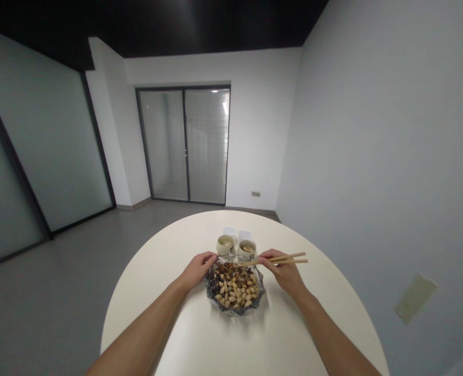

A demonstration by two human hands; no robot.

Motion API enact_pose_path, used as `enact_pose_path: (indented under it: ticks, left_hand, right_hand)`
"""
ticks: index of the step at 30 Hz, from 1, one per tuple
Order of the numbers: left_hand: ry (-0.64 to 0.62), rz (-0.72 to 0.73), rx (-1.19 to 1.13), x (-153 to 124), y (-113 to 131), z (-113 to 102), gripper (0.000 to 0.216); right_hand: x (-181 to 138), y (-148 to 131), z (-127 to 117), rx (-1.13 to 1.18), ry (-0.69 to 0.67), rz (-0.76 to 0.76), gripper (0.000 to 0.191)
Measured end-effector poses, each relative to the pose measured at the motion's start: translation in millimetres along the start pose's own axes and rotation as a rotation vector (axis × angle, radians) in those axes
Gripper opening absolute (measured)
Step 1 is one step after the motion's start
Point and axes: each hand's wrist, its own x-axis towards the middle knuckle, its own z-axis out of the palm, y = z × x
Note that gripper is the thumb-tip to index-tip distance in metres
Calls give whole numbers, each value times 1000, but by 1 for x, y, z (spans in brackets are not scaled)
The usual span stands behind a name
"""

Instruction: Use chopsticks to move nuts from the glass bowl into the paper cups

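On the surface I see the glass bowl, between left hand and right hand, themselves apart. The left touches the far-left rim, presumably steadying it; whether it grips, I can't tell. Two cups stand handily beyond. The chopsticks, pinched by the right, slant leftward to reach the contents.

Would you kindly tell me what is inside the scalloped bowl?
The bowl holds pale nuts and, toward the far side, darker pieces; whatever lies beneath the top layer is covered.
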Motion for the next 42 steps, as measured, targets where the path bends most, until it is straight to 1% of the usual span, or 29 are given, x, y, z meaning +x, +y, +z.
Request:
enact_pose_path:
  ticks: [9, 14, 18, 24, 36, 42]
  left_hand:
    - [-3, 6, 1, 0, 3, 0, 40]
    - [1, 5, 22, 1, 2, 0, 40]
    - [-3, 9, 17, 1, 1, 0, 40]
    - [2, 11, 12, 1, -2, 0, 39]
    - [-2, 0, -1, 1, -1, 0, 40]
    - [-1, 6, -1, 1, -2, 0, 40]
  right_hand:
    - [0, -2, 2, 38, 8, -71, 27]
    - [0, -5, 0, -16, -12, -39, 27]
    - [1, -9, -1, -72, -6, -58, 29]
    - [2, -9, -2, 23, -18, -32, 29]
    - [2, -3, -6, -24, 57, 11, 31]
    - [2, -5, -8, -7, 47, 14, 32]
